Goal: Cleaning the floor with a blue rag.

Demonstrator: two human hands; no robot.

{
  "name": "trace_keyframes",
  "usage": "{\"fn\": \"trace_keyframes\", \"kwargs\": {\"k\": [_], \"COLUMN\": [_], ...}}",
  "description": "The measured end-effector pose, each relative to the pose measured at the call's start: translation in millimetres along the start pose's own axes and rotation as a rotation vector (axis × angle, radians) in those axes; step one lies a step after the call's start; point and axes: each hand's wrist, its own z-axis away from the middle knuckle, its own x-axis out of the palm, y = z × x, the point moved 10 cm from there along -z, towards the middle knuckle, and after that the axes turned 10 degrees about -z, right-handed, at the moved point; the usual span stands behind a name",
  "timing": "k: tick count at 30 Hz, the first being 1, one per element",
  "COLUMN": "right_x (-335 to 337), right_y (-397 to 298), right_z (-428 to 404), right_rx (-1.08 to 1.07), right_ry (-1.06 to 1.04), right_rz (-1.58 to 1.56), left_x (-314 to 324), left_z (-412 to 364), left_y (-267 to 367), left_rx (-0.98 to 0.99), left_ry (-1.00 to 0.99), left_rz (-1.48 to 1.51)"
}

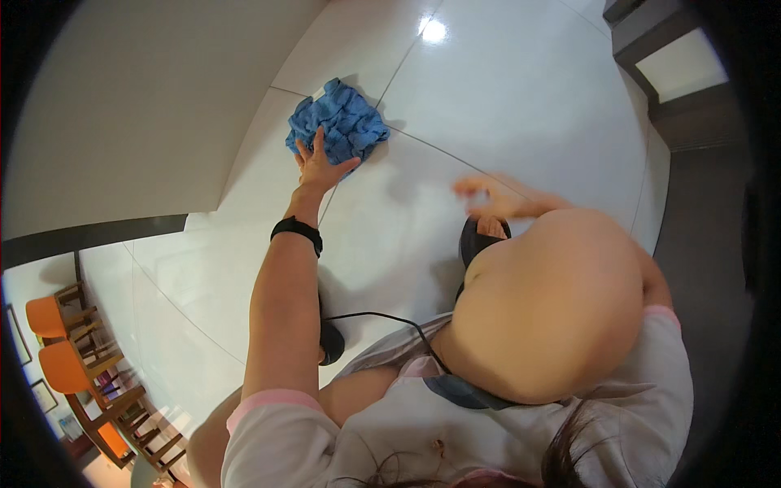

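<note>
A crumpled blue cloth (345,119) lies on the white tiled floor (421,244), with a small pale tag at its far edge. My left hand (320,168) reaches over the near side of the cloth, fingers spread against it and thumb out to the right. A black band circles that wrist. Off to the right of the cloth, my right hand (488,194) is blurred, its thumb and fingers apart and nothing visible in it. It appears above my foot in a dark sandal (473,238), beside my bent knee.
A large pale panel (152,110) borders the floor on the left. Dark-framed furniture (689,122) stands on the right. Wooden chairs with orange backs (64,366) are at the lower left. A black cable (378,314) runs across in front of my body.
</note>
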Motion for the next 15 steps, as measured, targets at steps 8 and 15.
{"fn": "trace_keyframes", "kwargs": {"k": [8, 15], "right_x": [-32, 44], "right_y": [-125, -106], "right_z": [-162, -252], "right_rx": [-0.452, -0.532], "right_ry": [0.411, 0.171], "right_rz": [0.732, 0.883], "left_x": [-8, 0], "left_z": [7, -19], "left_y": [-52, -47], "left_rx": [-0.187, -0.035], "left_ry": [0.049, -0.007], "left_rz": [-0.143, -0.294]}}
